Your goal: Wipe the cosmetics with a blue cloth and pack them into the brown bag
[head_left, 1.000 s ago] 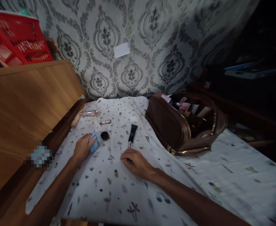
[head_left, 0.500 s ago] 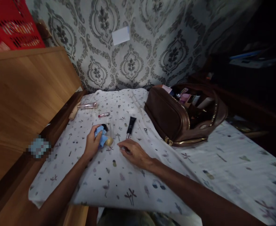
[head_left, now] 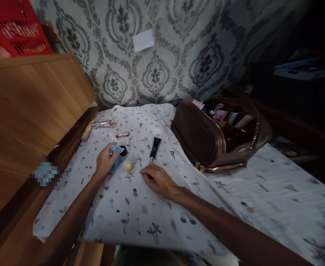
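Observation:
My left hand [head_left: 103, 161] is closed around a crumpled blue cloth [head_left: 115, 152]. A small round black item [head_left: 123, 150] lies against the cloth by my fingertips. Just right of this hand, a small round yellowish item [head_left: 128, 166] sits apart on the patterned sheet. My right hand [head_left: 159, 180] rests on the sheet with its fingers curled together, and what they hold, if anything, is hidden. Beyond its knuckles lies a black squeeze tube [head_left: 155, 149] with a silvery neck toward the hand. Farther back is a lipstick [head_left: 122, 135].
A brown zip bag [head_left: 198, 133] stands unzipped at the right, filled with cosmetics. At the back left lie a pink tube [head_left: 104, 123] and a beige tube [head_left: 86, 132]. A wooden panel [head_left: 40, 111] borders the left, below a red basket [head_left: 18, 29]. Patterned wallpaper rises behind.
My left hand has drawn slightly left with the blue cloth, away from the yellowish item, which now shows whole. My right hand has stayed nearly still.

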